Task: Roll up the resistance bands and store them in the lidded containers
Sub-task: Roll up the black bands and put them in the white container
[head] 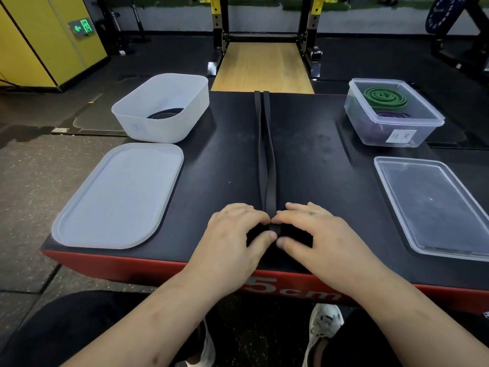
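Both hands meet near the front edge of the black-topped, red-sided table (317, 168). The left hand (235, 234) and the right hand (315, 231) each have curled fingers, with thumb and forefinger pinching the near end of the long black rubber resistance band (266, 154). The band lies as two flat strands straight down the table's middle to its far edge. How the pinched end is folded or rolled is hard to make out, black against black and partly covered by fingers. On the far left stands a frosted white plastic tub (158, 128) with a coiled black band (165, 114) inside, mostly hidden by the tub's wall. The tub's white rounded lid (119, 197) lies flat just in front of it. On the far right, a clear plastic box (370, 133) holds a coiled green band (383, 98) and a blurred purple coil (391, 115). Its clear flat lid (434, 205) lies nearer, cut off by the picture's edge. Nothing lies between the hands and either container. A white shoe (325, 321) shows below the table.
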Available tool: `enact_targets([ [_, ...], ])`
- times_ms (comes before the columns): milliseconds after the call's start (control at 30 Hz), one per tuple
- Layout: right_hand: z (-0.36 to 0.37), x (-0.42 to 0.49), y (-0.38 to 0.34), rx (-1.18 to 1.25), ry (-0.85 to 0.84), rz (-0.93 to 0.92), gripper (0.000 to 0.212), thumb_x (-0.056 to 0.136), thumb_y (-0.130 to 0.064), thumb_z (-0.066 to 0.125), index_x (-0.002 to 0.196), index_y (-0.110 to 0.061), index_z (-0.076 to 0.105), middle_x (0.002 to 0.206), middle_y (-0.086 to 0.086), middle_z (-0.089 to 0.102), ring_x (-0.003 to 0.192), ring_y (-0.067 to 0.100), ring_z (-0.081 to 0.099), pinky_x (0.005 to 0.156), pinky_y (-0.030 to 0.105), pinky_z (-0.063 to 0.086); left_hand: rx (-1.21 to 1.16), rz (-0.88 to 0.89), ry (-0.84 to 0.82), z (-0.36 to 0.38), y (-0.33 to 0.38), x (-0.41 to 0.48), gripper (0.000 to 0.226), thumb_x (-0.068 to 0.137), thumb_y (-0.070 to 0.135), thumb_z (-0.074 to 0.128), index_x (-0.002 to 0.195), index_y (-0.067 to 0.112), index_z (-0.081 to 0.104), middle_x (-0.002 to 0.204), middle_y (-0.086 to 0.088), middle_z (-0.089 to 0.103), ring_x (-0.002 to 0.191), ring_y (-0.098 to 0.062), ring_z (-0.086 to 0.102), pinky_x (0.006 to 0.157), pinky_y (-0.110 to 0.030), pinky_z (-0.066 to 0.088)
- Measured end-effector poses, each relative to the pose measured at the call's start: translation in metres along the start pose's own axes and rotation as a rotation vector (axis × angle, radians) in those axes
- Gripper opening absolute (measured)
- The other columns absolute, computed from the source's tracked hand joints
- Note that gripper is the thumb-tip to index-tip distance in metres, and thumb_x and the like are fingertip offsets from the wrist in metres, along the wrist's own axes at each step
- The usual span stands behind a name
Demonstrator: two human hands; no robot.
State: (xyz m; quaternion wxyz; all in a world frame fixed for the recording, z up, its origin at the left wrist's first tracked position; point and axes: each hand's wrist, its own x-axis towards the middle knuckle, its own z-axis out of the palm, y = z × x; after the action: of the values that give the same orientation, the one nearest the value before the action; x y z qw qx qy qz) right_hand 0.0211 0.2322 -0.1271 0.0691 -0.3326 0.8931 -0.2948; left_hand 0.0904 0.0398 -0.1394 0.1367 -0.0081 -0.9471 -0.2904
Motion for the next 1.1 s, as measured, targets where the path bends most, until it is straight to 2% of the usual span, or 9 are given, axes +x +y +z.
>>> enact_targets([
  [100, 0.003, 0.002, 0.0, 0.011, -0.019, 0.043, 0.039, 0.096, -0.042, 0.067, 0.13, -0.059, 0.055, 0.156, -0.027, 0.042, 0.155, -0.001, 0.015, 0.129, 0.038, 0.02, -0.039, -0.007, -0.022, -0.001, -0.002, -0.001, 0.022, 0.095, 0.042, 0.065, 0.116, 0.034, 0.068, 0.118, 0.027, 0.059, 0.128, 0.021, 0.031, 0.104, -0.006, 0.015],
  [200, 0.008, 0.006, 0.001, 0.009, 0.013, -0.022, 0.033, 0.097, -0.04, 0.065, 0.126, -0.056, 0.058, 0.15, -0.031, 0.049, 0.153, -0.004, 0.021, 0.129, 0.037, 0.02, -0.068, -0.017, -0.015, 0.001, -0.003, -0.003, 0.023, 0.095, 0.041, 0.066, 0.117, 0.035, 0.068, 0.125, 0.027, 0.054, 0.116, 0.032, 0.021, 0.099, 0.003, 0.01],
  [300, 0.007, 0.007, 0.002, -0.015, 0.045, -0.001, 0.031, 0.099, -0.047, 0.06, 0.13, -0.051, 0.061, 0.146, -0.03, 0.052, 0.15, -0.012, 0.019, 0.129, 0.028, 0.011, -0.051, -0.001, 0.0, 0.001, 0.0, -0.002, 0.025, 0.098, 0.038, 0.062, 0.122, 0.033, 0.068, 0.123, 0.025, 0.055, 0.112, 0.039, 0.015, 0.099, 0.005, 0.007],
  [400, 0.005, 0.01, 0.001, -0.031, 0.005, -0.03, 0.034, 0.102, -0.042, 0.059, 0.135, -0.045, 0.062, 0.145, -0.028, 0.054, 0.149, -0.012, 0.021, 0.125, 0.018, 0.004, -0.037, -0.003, 0.016, 0.001, -0.001, 0.0, 0.029, 0.097, 0.043, 0.062, 0.126, 0.038, 0.063, 0.124, 0.027, 0.058, 0.116, 0.028, 0.026, 0.104, -0.002, 0.017],
  [467, 0.004, 0.011, 0.001, -0.04, -0.002, -0.037, 0.035, 0.103, -0.04, 0.057, 0.138, -0.042, 0.061, 0.146, -0.026, 0.055, 0.15, -0.01, 0.022, 0.127, 0.021, 0.005, -0.052, -0.034, -0.007, -0.001, -0.003, 0.0, 0.035, 0.094, 0.046, 0.065, 0.128, 0.044, 0.057, 0.122, 0.029, 0.058, 0.115, 0.017, 0.038, 0.103, -0.009, 0.026],
  [667, 0.004, 0.013, 0.001, -0.046, 0.026, -0.053, 0.036, 0.104, -0.037, 0.056, 0.139, -0.032, 0.063, 0.142, -0.021, 0.059, 0.145, -0.005, 0.031, 0.128, 0.031, 0.018, 0.079, 0.042, -0.011, 0.004, -0.004, 0.011, 0.033, 0.091, 0.044, 0.069, 0.123, 0.037, 0.064, 0.116, 0.02, 0.063, 0.123, -0.002, 0.046, 0.104, -0.025, 0.028],
  [800, 0.002, 0.011, 0.002, -0.03, 0.045, -0.077, 0.032, 0.104, -0.032, 0.058, 0.135, -0.03, 0.067, 0.134, -0.026, 0.055, 0.134, -0.019, 0.025, 0.125, 0.027, 0.022, 0.028, 0.037, -0.014, 0.002, -0.005, 0.011, 0.03, 0.091, 0.046, 0.069, 0.118, 0.036, 0.067, 0.116, 0.019, 0.063, 0.125, 0.001, 0.043, 0.106, -0.025, 0.027],
  [967, 0.002, 0.004, 0.002, -0.055, -0.005, -0.14, 0.024, 0.103, -0.031, 0.06, 0.124, -0.03, 0.071, 0.127, -0.023, 0.062, 0.143, -0.005, 0.036, 0.125, 0.039, 0.027, -0.061, 0.007, -0.046, -0.003, -0.003, -0.005, 0.028, 0.089, 0.049, 0.07, 0.113, 0.035, 0.071, 0.115, 0.023, 0.064, 0.132, 0.009, 0.036, 0.114, -0.023, 0.023],
  [1100, -0.001, -0.007, 0.002, -0.02, 0.0, -0.131, 0.028, 0.101, -0.037, 0.061, 0.128, -0.04, 0.067, 0.126, -0.033, 0.056, 0.136, -0.019, 0.031, 0.12, 0.024, 0.028, -0.098, -0.019, -0.052, -0.003, -0.003, -0.013, 0.028, 0.088, 0.051, 0.07, 0.111, 0.035, 0.072, 0.114, 0.028, 0.061, 0.136, 0.008, 0.032, 0.117, -0.023, 0.023],
])
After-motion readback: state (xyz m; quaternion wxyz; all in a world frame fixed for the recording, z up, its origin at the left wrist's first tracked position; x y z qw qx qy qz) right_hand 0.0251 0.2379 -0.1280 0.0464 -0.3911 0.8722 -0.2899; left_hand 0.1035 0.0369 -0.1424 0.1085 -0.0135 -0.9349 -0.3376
